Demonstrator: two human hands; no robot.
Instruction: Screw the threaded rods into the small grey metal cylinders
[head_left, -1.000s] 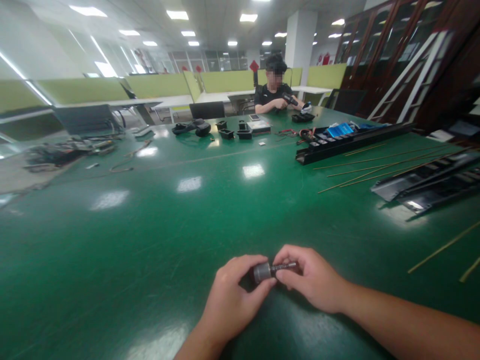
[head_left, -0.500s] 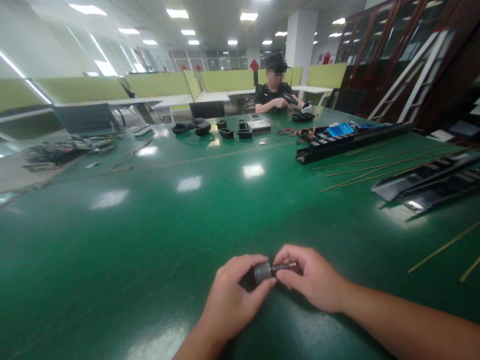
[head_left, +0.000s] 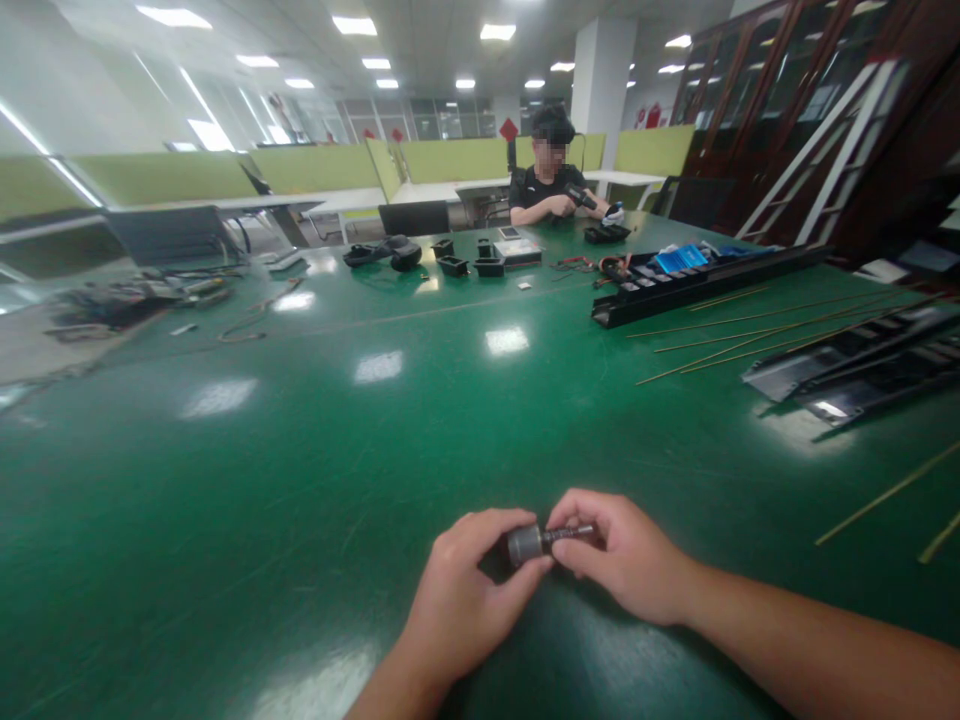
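Note:
Close to the near edge of the table, my left hand grips a dark grey metal cylinder between thumb and fingers. A thinner shaft, dark and ridged with a bright tip, sticks out of the cylinder's right end. My right hand pinches this shaft, thumb below and fingers above. The two hands almost meet where shaft and cylinder join. The piece lies roughly level, just over the green tabletop. Its exact kind is not clear, and my fingers cover part of it.
Across the table a person holds a dark tool. Black channel rails, metal rails and thin rods lie to the right. Small black boxes sit at the far side. Cables and parts spread at the left.

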